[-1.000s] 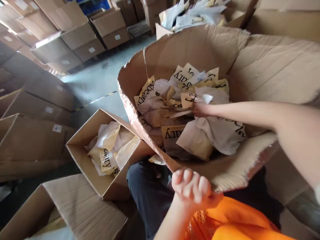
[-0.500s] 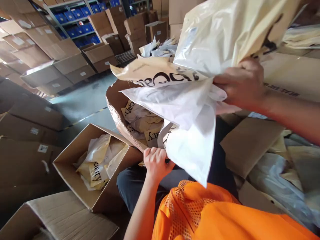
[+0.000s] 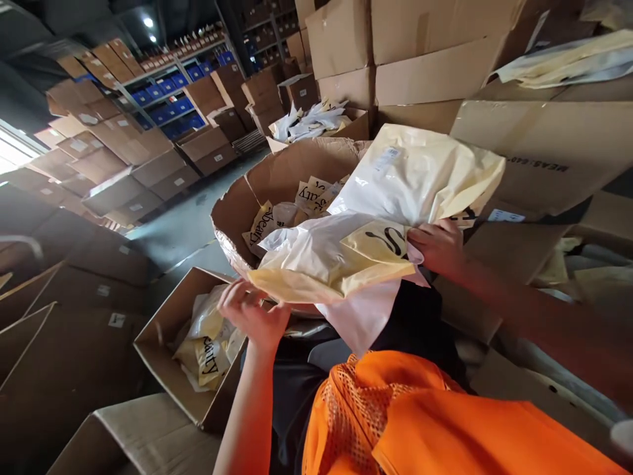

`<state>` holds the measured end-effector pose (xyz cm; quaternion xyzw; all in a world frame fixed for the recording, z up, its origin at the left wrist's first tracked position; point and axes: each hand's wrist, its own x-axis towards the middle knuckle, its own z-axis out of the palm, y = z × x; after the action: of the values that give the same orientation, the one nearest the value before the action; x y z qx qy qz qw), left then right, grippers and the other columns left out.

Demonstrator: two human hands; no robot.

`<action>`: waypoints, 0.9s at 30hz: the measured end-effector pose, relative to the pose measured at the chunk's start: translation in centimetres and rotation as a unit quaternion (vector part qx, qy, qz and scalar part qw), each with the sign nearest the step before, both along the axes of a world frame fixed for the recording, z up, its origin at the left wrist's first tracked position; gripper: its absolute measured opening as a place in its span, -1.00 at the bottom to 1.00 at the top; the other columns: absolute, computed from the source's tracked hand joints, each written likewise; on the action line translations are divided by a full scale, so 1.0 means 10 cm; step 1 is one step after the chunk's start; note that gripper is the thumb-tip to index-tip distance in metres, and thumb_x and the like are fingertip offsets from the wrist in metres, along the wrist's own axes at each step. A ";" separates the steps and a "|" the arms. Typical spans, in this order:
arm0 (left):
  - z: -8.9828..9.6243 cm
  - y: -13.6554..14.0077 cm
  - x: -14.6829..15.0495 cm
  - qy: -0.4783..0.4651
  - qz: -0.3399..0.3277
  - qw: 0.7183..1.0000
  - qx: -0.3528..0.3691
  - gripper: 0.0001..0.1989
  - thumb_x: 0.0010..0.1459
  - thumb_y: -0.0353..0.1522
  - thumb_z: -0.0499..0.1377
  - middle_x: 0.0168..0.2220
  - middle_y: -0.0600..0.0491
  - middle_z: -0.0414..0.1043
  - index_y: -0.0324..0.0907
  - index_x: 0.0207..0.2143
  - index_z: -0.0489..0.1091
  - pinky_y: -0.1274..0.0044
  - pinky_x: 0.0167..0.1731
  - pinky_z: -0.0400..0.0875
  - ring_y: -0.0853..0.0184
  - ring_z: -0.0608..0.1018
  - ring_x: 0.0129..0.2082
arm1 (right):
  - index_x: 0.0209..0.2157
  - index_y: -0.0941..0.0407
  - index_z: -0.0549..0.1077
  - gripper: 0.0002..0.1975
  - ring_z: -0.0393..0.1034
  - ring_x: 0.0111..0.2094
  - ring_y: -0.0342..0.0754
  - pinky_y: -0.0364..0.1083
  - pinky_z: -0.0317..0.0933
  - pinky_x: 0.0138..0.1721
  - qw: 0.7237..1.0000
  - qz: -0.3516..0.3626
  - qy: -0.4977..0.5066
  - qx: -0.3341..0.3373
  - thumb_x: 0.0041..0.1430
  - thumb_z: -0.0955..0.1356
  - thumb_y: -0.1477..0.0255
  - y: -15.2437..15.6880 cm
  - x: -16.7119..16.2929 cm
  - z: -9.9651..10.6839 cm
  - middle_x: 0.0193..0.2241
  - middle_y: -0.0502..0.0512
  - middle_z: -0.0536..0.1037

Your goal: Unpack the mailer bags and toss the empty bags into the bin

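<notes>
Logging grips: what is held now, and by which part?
The right hand grips plastic bags by their gathered edges. The left hand is at the left corner of the front bag; whether it grips cannot be told.

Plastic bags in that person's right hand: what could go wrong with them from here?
Slipping: the right hand holds several plastic bags bunched together, and they look slick, so one might slide out.
Falling: from this view the bags spread across the rim of the large carton, with a smaller box nearby, so a dropped one could perhaps land in either.
Snagging: the large carton's edge looks ragged, so a bag might catch there.
</notes>
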<state>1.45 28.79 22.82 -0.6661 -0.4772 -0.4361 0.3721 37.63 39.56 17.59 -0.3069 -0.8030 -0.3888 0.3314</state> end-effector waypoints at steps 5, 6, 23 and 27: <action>0.31 0.00 0.27 0.201 -0.088 0.970 -0.109 -0.49 0.11 -0.42 0.32 0.28 -0.24 0.22 -0.13 0.10 0.28 0.16 0.11 0.31 -0.13 0.28 0.29 | -0.54 0.13 0.38 -0.73 0.08 -0.42 -0.07 -0.01 -0.19 -0.33 0.999 -0.015 0.007 -0.034 0.24 0.31 0.60 0.01 0.01 -0.15 -0.54 0.03 0.38; 0.34 -0.05 0.33 0.239 -0.108 0.953 -0.154 -0.51 0.16 -0.49 0.25 0.25 -0.18 0.31 -0.13 0.13 0.30 0.24 0.08 0.35 -0.06 0.35 0.26 | -0.51 0.13 0.41 -0.76 0.09 -0.40 -0.07 -0.01 -0.19 -0.33 0.999 -0.020 0.008 -0.047 0.24 0.31 0.60 0.00 0.02 -0.18 -0.52 0.03 0.41; -0.03 -1.23 0.57 0.126 -0.068 0.932 -0.333 -0.49 0.11 -0.65 0.06 0.25 -0.06 0.34 -0.20 0.08 0.47 0.27 0.17 0.30 0.03 0.29 0.32 | -0.27 0.02 0.56 -0.78 0.17 -0.44 -0.09 0.00 -0.20 -0.34 0.992 -0.028 0.077 -0.094 0.38 0.27 0.43 -0.02 -0.04 -0.45 -0.11 -0.05 0.63; 0.00 -1.15 0.85 0.055 0.041 0.902 -0.426 -0.59 0.08 -0.26 0.30 0.41 -0.20 -0.01 -0.21 -0.02 0.47 0.00 0.27 0.12 -0.19 0.07 0.39 | -0.34 0.06 0.54 -0.79 0.20 -0.44 -0.12 -0.02 -0.18 -0.33 0.995 -0.036 0.072 -0.058 0.36 0.29 0.43 0.02 -0.10 -0.39 -0.27 -0.10 0.65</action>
<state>9.99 17.30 22.81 -0.7637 -0.6231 -0.1386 0.0963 36.59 39.71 13.72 -0.3815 -0.7868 -0.3296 0.3562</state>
